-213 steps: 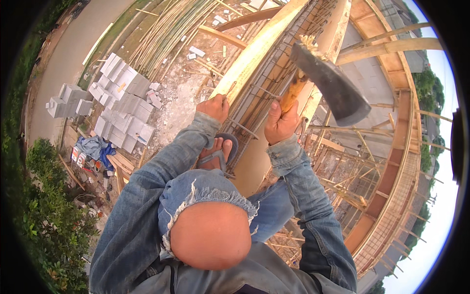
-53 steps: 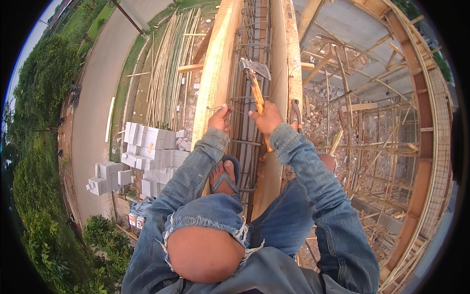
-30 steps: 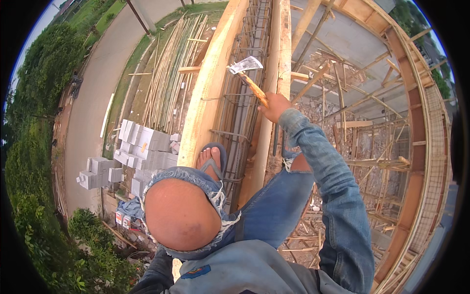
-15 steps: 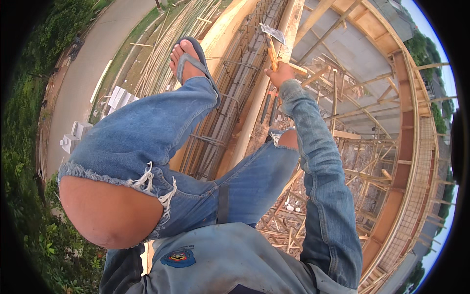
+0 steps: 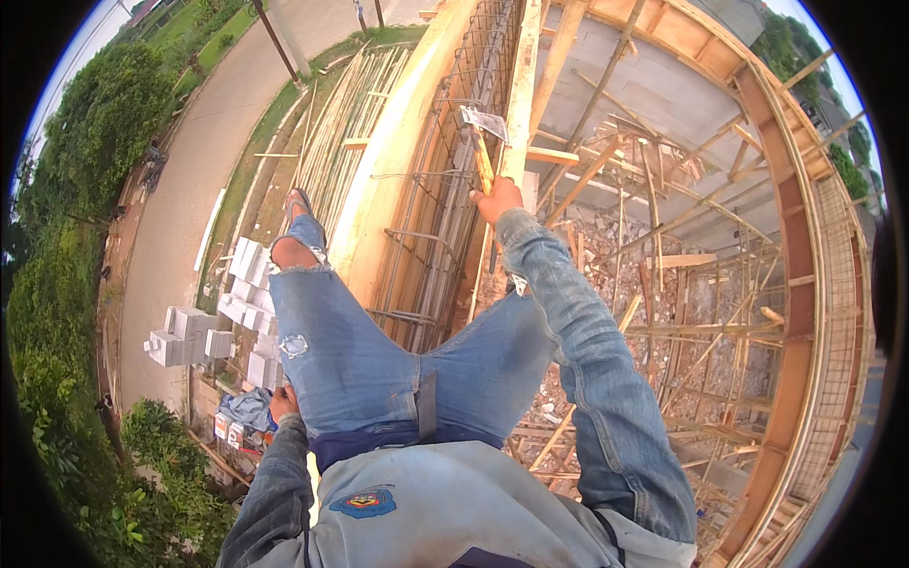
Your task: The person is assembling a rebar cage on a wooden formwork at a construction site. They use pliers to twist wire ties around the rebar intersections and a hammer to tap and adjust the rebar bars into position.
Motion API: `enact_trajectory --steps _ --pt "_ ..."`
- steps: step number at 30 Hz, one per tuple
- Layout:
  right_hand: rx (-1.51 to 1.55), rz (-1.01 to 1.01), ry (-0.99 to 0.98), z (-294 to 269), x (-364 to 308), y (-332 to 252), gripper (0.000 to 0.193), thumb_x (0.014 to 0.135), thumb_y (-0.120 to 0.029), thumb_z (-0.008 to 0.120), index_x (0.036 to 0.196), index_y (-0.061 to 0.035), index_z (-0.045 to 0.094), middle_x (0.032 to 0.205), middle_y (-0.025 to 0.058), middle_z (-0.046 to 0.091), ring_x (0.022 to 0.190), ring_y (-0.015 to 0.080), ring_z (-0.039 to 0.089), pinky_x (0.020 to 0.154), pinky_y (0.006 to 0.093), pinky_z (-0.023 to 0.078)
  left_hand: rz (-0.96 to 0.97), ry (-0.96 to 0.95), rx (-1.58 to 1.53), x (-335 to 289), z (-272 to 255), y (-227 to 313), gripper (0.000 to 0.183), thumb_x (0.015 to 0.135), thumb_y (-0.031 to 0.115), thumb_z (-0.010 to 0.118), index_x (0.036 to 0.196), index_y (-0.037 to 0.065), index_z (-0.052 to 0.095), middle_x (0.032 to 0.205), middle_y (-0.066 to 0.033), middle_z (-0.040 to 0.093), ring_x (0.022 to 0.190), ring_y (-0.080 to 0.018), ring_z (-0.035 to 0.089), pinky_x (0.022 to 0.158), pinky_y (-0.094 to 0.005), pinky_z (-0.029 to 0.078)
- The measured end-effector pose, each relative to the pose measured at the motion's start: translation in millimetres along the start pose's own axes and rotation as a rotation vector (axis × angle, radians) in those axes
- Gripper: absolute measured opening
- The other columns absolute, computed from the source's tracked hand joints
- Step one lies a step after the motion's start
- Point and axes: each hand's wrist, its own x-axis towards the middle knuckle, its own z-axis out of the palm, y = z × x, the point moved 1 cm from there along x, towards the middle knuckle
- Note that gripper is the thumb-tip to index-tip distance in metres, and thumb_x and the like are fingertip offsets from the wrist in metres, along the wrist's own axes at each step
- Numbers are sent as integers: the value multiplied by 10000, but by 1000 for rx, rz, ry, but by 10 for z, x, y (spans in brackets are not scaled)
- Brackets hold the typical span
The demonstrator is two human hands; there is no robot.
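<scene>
My right hand is closed around the wooden handle of a hatchet. The hatchet's wide, flat metal head lies over the right side of the beam formwork, near a wooden edge board. Inside the formwork runs a cage of steel reinforcing bars. I sit astride the formwork, with one leg down on each side. Beside my left thigh is my left hand, held low; its fingers are mostly hidden, and whether it grips anything does not show.
Far below on the left are stacked pale blocks, bamboo poles and a paved road. To the right, timber props stand over a rubble floor. A curved wooden form rings the right side.
My left leg has swung off the beam and now hangs down its left side. My left hand has come into view. My right hand and the hatchet appear farther left and lower in view.
</scene>
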Motion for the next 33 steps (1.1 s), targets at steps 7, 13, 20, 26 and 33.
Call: enact_trajectory --steps 7,13,20,26,33 --pt "197 93 -165 -51 172 146 393 728 -254 680 932 63 569 814 226 618 780 338 608 705 394 473 -42 -32 -96 -159 -56 32 270 825 286 503 829 27 580 726 -223 596 676 -406 572 593 -467 430" --pt "610 299 -420 -72 -212 120 277 780 -136 633 938 64 526 748 140 628 601 160 592 518 298 464 -52 -39 -245 -17 -387 425 265 876 251 480 825 1 552 629 -146 539 564 -263 526 532 -374 390" --pt "792 443 -350 197 -1494 -552 209 834 -37 545 984 54 433 806 128 623 635 119 570 537 235 456 217 76 -1043 1255 -1234 2003 264 893 202 517 753 -19 548 658 -4 510 613 -59 404 534 -219 323" --pt "1037 380 -211 214 -1863 -1066 192 850 -30 531 1005 16 428 932 138 616 700 114 576 589 243 479 15 -996 -977 1398 -544 3831 543 846 501 526 842 -29 646 483 26 394 413 -69 351 409 -249 281" --pt "603 181 -236 -224 -1813 -982 330 818 -125 617 1064 60 499 957 127 626 783 182 605 746 298 478 83 -1102 -1153 1362 209 4097 379 823 362 589 812 -13 649 570 -43 526 510 -144 489 489 -307 373"
